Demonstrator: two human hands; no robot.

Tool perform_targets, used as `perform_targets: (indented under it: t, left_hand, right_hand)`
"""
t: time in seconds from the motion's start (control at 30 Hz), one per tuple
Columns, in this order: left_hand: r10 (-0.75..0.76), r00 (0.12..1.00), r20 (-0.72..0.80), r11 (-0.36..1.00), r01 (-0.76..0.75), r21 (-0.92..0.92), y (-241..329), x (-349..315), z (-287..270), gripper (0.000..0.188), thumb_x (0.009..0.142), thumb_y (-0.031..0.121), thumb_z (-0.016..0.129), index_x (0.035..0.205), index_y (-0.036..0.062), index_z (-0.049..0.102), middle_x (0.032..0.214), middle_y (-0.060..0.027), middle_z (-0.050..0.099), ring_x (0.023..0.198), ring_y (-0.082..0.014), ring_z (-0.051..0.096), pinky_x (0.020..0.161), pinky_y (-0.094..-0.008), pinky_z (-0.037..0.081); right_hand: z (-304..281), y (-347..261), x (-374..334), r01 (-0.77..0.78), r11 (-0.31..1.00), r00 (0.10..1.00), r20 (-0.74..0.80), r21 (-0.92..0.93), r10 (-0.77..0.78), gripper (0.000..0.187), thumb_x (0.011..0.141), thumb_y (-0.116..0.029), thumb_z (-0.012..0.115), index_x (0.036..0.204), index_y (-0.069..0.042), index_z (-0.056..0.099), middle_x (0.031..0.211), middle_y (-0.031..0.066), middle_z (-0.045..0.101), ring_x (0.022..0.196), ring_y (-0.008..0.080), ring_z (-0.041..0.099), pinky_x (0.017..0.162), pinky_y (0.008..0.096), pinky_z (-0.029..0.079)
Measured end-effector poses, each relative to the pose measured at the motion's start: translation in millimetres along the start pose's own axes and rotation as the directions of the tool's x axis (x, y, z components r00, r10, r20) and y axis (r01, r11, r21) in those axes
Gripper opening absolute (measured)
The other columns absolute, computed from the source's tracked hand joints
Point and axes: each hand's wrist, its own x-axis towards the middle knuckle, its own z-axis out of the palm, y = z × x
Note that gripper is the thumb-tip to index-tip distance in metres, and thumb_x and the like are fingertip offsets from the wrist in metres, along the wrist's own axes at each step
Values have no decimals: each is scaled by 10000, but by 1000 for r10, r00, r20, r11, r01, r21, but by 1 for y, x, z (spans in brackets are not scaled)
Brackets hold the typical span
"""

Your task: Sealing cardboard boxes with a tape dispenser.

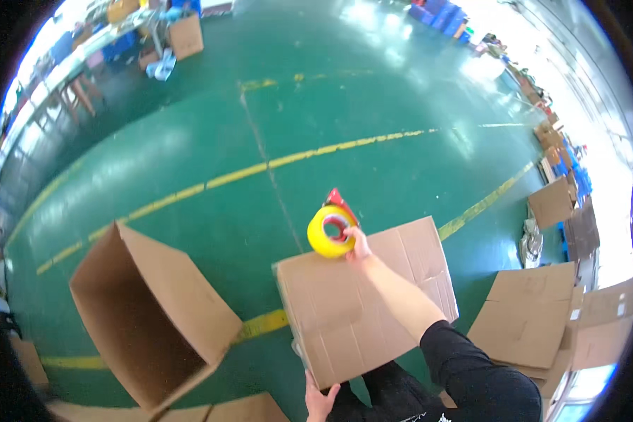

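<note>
A cardboard box [344,309] with a creased brown face lies in front of my body. My right hand [359,245] is closed round a red tape dispenser [339,200] that carries a thick roll of yellow tape [319,233]. It is over the box's far edge. At the near left corner of the box, my left hand [321,397] grips the cardboard, thumb on the near side; some of its fingers are hidden.
An open, hollow cardboard box [183,295] stands to the left. Flattened cardboard sheets [524,313] are stacked on the right. Yellow lines [235,176] cross the green floor. Tables [84,56] stand far left, and blue crates [439,15] far right.
</note>
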Motion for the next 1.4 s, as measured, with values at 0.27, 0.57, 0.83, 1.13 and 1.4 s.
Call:
perform_targets:
  t: [0.27,0.57,0.83,1.13,1.4]
  left_hand:
    - [325,945,42,898,-322,300,15,55,-96,855,864,359,693,1460,-75,261,1480,-301,327,1375,-397,329,1129,-425,293]
    - [578,808,-110,743,-467,480,169,291,-110,776,750,282,779,1368,-19,420,1402,-223,442,1319,-388,404,1089,-461,351]
    - [331,937,115,822,-346,452,166,335,-90,460,758,298,799,1043,-38,665,970,-164,701,928,-279,667,852,-373,520]
    - [172,971,-164,967,-135,215,151,317,-75,345,810,287,773,897,-16,632,816,-88,668,755,-171,624,720,-302,509]
    - [143,948,-285,984,-105,145,132,310,-71,298,922,255,660,804,-1,563,695,-39,602,640,-124,530,616,-290,464]
  right_hand:
    - [1,19,-4,43,999,996,-81,2,-43,300,820,-137,606,1084,5,615,883,130,688,796,240,694,732,368,574]
    - [14,17,-12,119,993,992,-40,18,-118,259,838,-98,597,1035,68,616,864,149,684,778,231,682,757,341,553]
    - [10,15,-13,139,989,989,-44,-42,-141,229,829,-103,593,992,55,628,850,118,686,779,187,659,769,306,527]
    - [18,12,-17,135,988,988,-60,-68,-139,221,815,-108,604,973,42,638,826,110,687,771,176,657,767,301,522]
    - [22,9,-20,160,979,982,-82,-125,-171,239,806,-111,614,995,34,640,841,99,692,778,162,652,779,290,515]
